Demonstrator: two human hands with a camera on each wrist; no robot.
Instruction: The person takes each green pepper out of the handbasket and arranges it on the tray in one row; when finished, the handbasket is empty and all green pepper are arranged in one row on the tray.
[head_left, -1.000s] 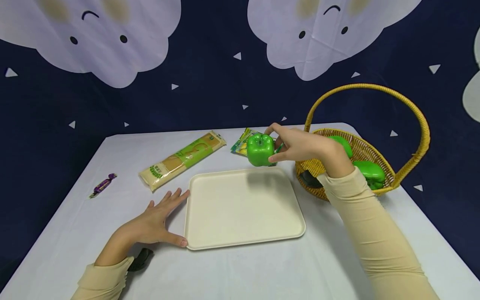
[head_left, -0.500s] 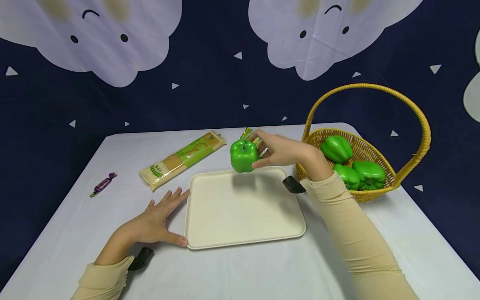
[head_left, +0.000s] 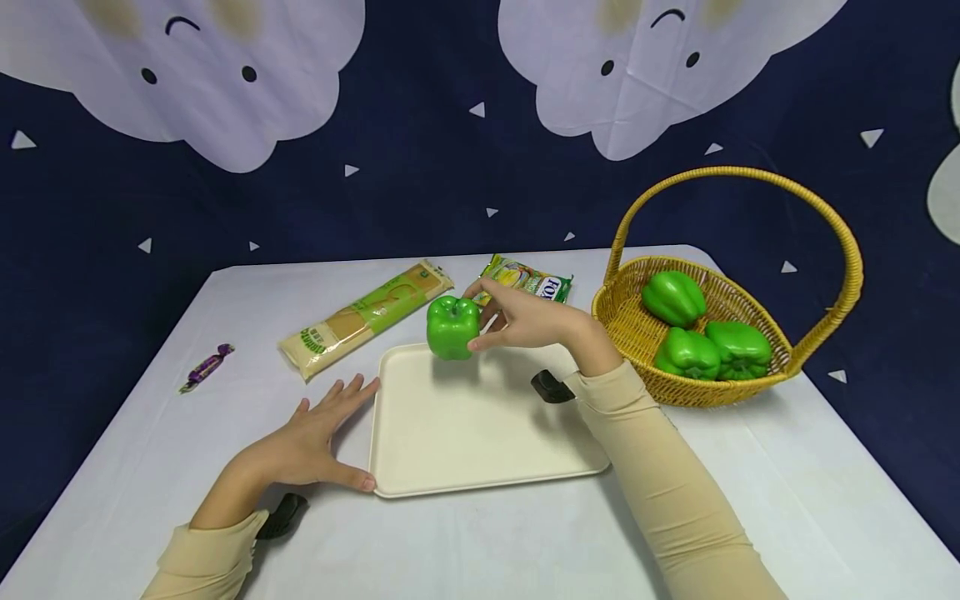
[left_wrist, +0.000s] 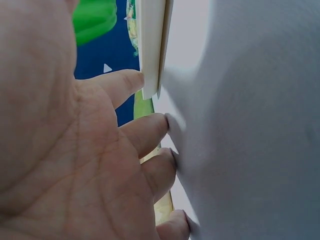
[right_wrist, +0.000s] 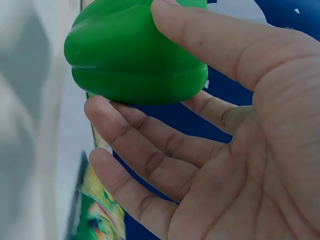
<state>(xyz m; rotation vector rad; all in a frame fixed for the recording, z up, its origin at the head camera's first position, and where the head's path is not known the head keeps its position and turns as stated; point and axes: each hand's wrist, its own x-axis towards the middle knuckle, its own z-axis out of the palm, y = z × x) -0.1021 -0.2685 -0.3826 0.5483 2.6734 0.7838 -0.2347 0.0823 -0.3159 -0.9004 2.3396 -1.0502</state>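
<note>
A glossy green bell pepper (head_left: 452, 327) hangs above the far left part of a cream tray (head_left: 480, 433). My right hand (head_left: 525, 321) grips it between thumb and fingers; the right wrist view shows the thumb on one side of the bell pepper (right_wrist: 135, 55) and fingers on the other. My left hand (head_left: 307, 442) lies with its fingers spread at the tray's left edge. In the left wrist view a straight fingertip touches the tray's rim (left_wrist: 152, 50), and other fingertips of the left hand (left_wrist: 90, 150) rest on the white cloth.
A wicker basket (head_left: 622, 333) with a tall handle stands at the right, holding several green bell peppers (head_left: 738, 350). Behind the tray lie a long noodle packet (head_left: 367, 321) and a FOX'S candy bag (head_left: 525, 279). A purple wrapped candy (head_left: 207, 368) lies far left.
My right hand has carried the bell pepper leftward and slightly nearer, over the tray, uncovering the basket and the candy bag. The left hand has stayed in place.
</note>
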